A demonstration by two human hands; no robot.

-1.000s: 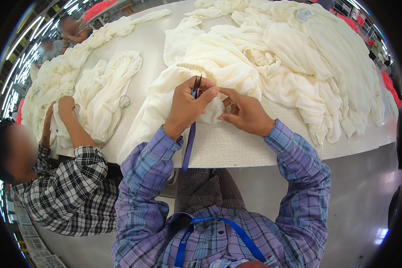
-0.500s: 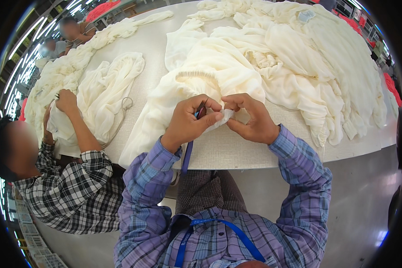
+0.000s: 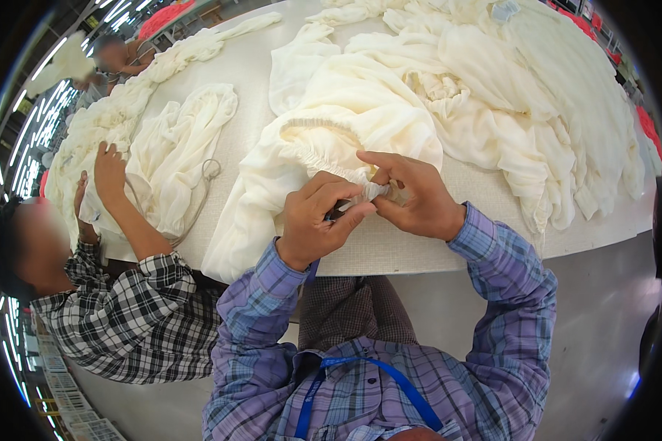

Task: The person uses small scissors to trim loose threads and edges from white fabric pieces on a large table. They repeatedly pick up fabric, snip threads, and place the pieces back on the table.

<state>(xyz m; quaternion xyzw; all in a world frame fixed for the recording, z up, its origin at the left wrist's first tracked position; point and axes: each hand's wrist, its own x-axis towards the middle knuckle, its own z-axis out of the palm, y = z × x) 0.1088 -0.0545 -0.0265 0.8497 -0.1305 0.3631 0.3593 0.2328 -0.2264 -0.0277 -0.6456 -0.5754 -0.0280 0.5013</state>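
left hand: fingers curled shut around a small dark tool, only a sliver of it shows between thumb and forefinger; tool type not readable. Fingertips also touch the cloth edge.
right hand: fingers pinched closed on the gathered edge of the cream garment, thumb and forefinger meeting right beside the left hand's fingertips.
cream garment: lies on the surface near its front edge, directly ahead of the person; ruffled elastic band arcs across its top, loose end drapes down and left toward the surface edge. The pinched spot is lifted slightly off the surface between both hands.
hands: touching each other at the fingertips, both over the surface front edge.
fabric pile: more cream cloth heaped behind and to the right of the garment, spilling toward the far right rim.
co-worker: person in a black-and-white checked shirt on the left; one hand flat on another cream cloth, well apart from the wearer's hands.
cord: thin loop lying on that left cloth.
lanyard: blue strap over the wearer's plaid shirt, bottom of view.
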